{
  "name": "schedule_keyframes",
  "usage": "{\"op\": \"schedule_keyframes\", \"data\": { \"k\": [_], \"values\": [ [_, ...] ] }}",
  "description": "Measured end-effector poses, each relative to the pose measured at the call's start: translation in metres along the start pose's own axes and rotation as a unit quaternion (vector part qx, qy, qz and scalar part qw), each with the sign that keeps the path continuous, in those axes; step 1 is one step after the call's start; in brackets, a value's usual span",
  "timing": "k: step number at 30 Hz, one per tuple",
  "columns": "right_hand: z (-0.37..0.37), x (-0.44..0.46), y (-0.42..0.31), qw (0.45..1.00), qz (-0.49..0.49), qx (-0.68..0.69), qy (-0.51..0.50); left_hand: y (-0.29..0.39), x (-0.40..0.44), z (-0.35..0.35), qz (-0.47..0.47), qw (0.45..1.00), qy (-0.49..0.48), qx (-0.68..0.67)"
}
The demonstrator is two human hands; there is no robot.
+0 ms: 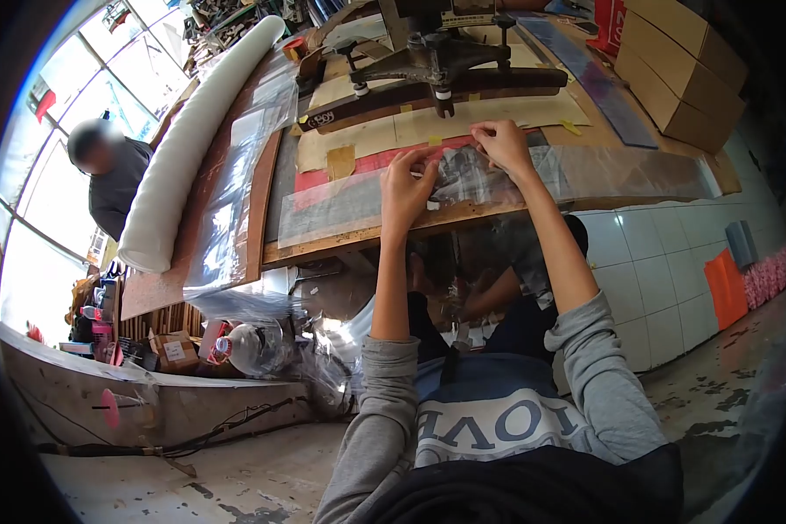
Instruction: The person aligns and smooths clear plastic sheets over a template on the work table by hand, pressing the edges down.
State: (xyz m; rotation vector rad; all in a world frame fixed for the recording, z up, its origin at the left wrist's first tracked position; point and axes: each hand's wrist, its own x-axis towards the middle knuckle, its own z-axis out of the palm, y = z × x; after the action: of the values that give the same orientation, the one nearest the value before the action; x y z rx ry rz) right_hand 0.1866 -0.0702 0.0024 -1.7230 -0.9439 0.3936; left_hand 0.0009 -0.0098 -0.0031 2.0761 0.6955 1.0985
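Note:
A clear plastic film (476, 179), wrinkled and shiny, lies along the front of the workbench, over a red strip (323, 182) and a cream sheet (380, 140). My left hand (408, 189) is closed in a pinch at the film's upper part. To its right and a little farther back, my right hand (503, 148) pinches near the film's upper edge. Just beyond both hands is a press head (437, 65) with a long dark bar (437, 98), raised above the cream sheet. The exact grip at the fingertips is too small to make out.
On the left lie a thick white roll (203, 140) and loose clear plastic sheeting (236, 183). Cardboard boxes (677, 74) stand at the back right beside a bluish transparent strip (589, 83). Another person (118, 175) is at far left. A large plastic bottle (258, 349) is below the bench.

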Motion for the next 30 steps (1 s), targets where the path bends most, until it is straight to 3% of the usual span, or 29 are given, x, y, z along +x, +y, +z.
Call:
{"op": "schedule_keyframes", "data": {
  "k": [9,30],
  "values": [
    [0.001,0.006,0.014,0.997,-0.068,0.018,0.010,-0.004,0.001,0.004,-0.018,0.999,0.030,0.008],
    [-0.001,0.001,0.007,0.998,-0.055,0.039,0.013,0.005,-0.001,0.001,-0.028,0.999,0.011,0.033]
  ]
}}
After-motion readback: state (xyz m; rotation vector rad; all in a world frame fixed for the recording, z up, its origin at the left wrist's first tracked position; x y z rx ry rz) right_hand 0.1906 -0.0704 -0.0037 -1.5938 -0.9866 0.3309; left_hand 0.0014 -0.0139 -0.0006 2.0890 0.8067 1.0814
